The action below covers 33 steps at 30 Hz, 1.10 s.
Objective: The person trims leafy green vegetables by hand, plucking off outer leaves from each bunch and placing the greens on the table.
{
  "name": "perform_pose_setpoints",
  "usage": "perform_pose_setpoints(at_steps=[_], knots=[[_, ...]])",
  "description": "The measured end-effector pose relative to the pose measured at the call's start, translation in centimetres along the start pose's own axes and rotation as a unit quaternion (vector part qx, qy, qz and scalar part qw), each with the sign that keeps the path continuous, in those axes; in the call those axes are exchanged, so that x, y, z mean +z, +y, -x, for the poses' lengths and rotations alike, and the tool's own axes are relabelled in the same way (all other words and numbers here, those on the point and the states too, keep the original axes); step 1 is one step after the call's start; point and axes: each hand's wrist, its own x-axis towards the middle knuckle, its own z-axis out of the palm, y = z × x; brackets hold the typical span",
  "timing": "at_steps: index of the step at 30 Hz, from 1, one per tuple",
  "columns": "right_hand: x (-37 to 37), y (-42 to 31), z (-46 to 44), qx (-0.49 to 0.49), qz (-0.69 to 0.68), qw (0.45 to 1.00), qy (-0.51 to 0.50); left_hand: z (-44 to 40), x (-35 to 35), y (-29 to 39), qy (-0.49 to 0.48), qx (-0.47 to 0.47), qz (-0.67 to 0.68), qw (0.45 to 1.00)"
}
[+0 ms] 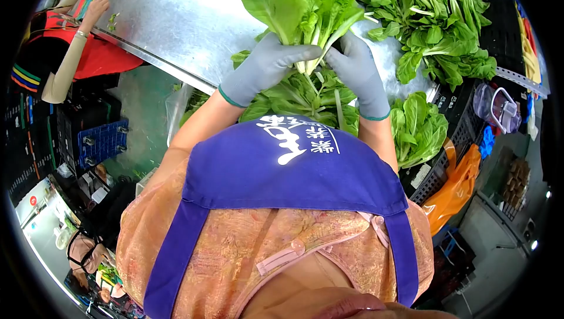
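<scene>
My left hand, in a grey glove with a green cuff, is closed around the lower stalks of a leafy bok choy bunch. Its thumb lies across the pale stems. On the other side, my right hand, gloved the same way, grips an outer stalk near the base; some of its fingers are behind the leaves. The bunch stands leaves up over the edge of the metal table. Below my hands, more loose greens lie close to my apron.
A large heap of greens covers the table's right side. Another bunch sits by a black crate near an orange bag. At far left, another person's arm reaches onto the table. A blue crate is at left.
</scene>
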Motion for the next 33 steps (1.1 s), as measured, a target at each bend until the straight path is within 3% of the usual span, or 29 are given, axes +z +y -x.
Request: perform_pose_setpoints(at_steps=[1, 2, 5, 7, 8, 9, 11, 14, 16, 18, 21, 26, 33], knots=[[-0.4, 1.1, -0.3, -0.020, 0.085, 0.996, 0.016, 0.0, -0.6, -0.5, -0.030, 0.075, -0.109, 0.991], [-0.6, 1.7, -0.4, -0.040, 0.169, 0.984, 0.031, 0.2, -1.0, -0.9, -0.029, 0.086, -0.132, 0.987], [-1.0, -1.7, 0.4, 0.014, 0.224, 0.974, 0.024, 0.4, -1.8, -1.0, -0.023, 0.167, -0.278, 0.946], [-0.8, -1.1, 0.8, 0.057, 0.017, 0.998, 0.036, 0.3, -2.4, -0.6, -0.014, 0.274, -0.463, 0.843], [-0.8, -0.8, 0.8, 0.078, -0.087, 0.992, 0.041, 0.3, -2.1, -0.5, 0.025, 0.188, -0.350, 0.917], [-0.4, -0.9, 0.7, 0.066, -0.082, 0.993, 0.062, 0.3, -1.0, 0.3, 0.064, 0.098, -0.228, 0.967], [0.8, -1.1, 0.5, 0.043, -0.072, 0.991, 0.105, 0.3, 0.5, 1.1, 0.107, -0.009, -0.088, 0.990], [1.3, 1.2, -0.7, -0.020, 0.009, 0.989, 0.146, 0.4, 1.7, 1.5, 0.135, -0.046, -0.068, 0.987], [1.2, 1.2, -0.8, -0.018, 0.002, 0.991, 0.132, 0.5, 1.9, 1.7, 0.170, -0.064, -0.076, 0.980], [1.5, 0.9, -0.5, -0.013, -0.015, 0.993, 0.119, 0.6, 0.8, 0.9, 0.146, 0.002, -0.127, 0.981], [1.5, 0.6, -0.3, -0.018, -0.051, 0.992, 0.110, 0.8, 0.6, -0.4, 0.154, 0.025, -0.071, 0.985], [1.5, 0.4, -0.1, -0.016, -0.087, 0.991, 0.097, 1.3, -0.3, -0.7, 0.110, 0.052, -0.220, 0.968], [0.8, 2.0, -0.2, -0.043, -0.144, 0.987, 0.055, 0.8, 0.3, -0.1, 0.136, 0.022, -0.063, 0.988]])
